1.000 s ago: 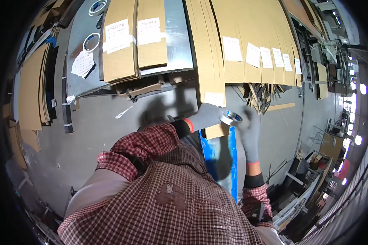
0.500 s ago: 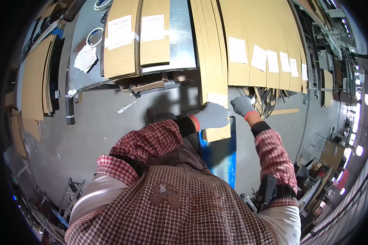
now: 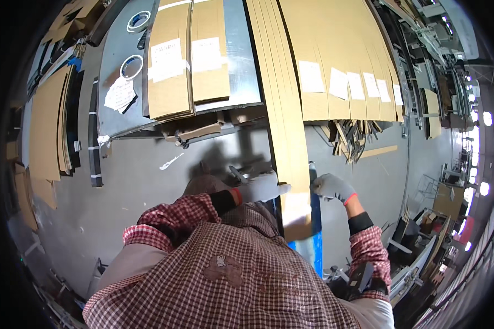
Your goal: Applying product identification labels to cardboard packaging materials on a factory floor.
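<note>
Large brown sheets (image 3: 46, 120) are at the left, near a dark, white-banded bar (image 3: 95, 137) and grey floor (image 3: 134, 189).

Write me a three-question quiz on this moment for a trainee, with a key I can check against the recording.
1. True or false: the gloved left hand touches the long cardboard stack.

2. Where is the right hand?
A) left of the stack
B) right of the stack
C) above the table's tape rolls

3. How many white tape rolls lie on the metal table at the picture's upper left?

Key:
1. True; it is at the stack's left edge.
2. B
3. Two
</note>
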A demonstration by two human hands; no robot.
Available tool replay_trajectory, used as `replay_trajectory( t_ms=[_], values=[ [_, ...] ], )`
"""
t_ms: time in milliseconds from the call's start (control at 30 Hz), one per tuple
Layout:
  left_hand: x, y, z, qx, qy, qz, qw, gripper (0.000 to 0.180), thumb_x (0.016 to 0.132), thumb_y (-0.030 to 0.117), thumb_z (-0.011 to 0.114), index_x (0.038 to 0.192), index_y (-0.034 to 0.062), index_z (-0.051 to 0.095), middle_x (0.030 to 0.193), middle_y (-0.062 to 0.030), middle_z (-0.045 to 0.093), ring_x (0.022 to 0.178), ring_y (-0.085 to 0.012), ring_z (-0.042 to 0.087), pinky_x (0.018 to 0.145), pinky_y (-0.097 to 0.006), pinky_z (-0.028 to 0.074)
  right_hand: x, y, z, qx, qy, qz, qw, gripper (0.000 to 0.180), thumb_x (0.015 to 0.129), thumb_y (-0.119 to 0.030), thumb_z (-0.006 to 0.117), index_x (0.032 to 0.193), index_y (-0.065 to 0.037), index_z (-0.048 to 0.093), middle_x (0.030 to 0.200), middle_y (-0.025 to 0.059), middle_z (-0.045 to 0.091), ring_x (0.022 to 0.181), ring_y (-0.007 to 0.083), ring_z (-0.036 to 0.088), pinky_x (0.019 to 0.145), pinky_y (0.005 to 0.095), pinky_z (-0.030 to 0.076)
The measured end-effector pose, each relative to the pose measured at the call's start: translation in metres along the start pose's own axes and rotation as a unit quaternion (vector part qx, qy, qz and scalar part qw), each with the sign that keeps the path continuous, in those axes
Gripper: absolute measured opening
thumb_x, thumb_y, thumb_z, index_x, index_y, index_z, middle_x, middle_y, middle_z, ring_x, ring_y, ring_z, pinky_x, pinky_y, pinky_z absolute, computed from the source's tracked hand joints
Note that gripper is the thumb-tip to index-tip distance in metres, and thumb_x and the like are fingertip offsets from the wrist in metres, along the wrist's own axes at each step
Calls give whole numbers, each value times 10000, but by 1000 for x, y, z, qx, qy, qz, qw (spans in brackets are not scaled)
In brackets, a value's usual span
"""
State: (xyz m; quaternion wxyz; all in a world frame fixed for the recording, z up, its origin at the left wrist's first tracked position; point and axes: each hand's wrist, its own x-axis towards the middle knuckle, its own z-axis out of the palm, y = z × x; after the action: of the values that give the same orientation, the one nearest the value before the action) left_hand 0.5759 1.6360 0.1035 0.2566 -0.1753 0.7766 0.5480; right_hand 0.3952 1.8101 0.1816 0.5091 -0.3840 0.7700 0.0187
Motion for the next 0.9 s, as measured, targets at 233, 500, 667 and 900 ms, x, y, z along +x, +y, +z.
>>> replay_trajectory(
  t_ms=[233, 500, 667, 900],
  values=[
    [-62, 27, -37, -137, 177, 304, 926, 601, 764, 132, 722, 1292, -54, 501, 1255, -261, 589, 888, -163, 663, 725, -266, 526, -8, -121, -34, 48, -89, -280, 955, 441, 816, -80, 610, 1256, -81, 587, 1040, 121, 680, 863, 212, 619, 789, 321, 495],
    [32, -65, -3, -127, 148, 109, 975, 186, 821, 134, 658, 959, 13, 631, 912, -119, 608, 684, -158, 591, 588, -261, 474, 96, 23, -23, 90, 82, -129, 984, 245, 837, -121, 649, 1050, -7, 691, 961, 207, 697, 838, 285, 681, 782, 326, 526],
    [139, -127, 23, 20, -43, 347, 937, 94, 807, 180, 636, 835, 97, 670, 604, -49, 556, 567, -219, 539, 504, -324, 430, 145, 51, 18, 221, 122, -236, 938, 315, 860, -124, 623, 1143, 16, 628, 1082, 150, 691, 950, 233, 650, 836, 335, 505],
    [125, -152, 22, -168, -2, 439, 883, 174, 844, 152, 595, 993, 62, 591, 990, -65, 617, 857, -181, 613, 707, -322, 492, 42, -80, 41, 94, 353, -25, 931, 1001, 665, -384, 820, 1439, 7, 320, 1408, 343, 351, 1283, 436, 402, 1026, 458, 385]
  ],
)
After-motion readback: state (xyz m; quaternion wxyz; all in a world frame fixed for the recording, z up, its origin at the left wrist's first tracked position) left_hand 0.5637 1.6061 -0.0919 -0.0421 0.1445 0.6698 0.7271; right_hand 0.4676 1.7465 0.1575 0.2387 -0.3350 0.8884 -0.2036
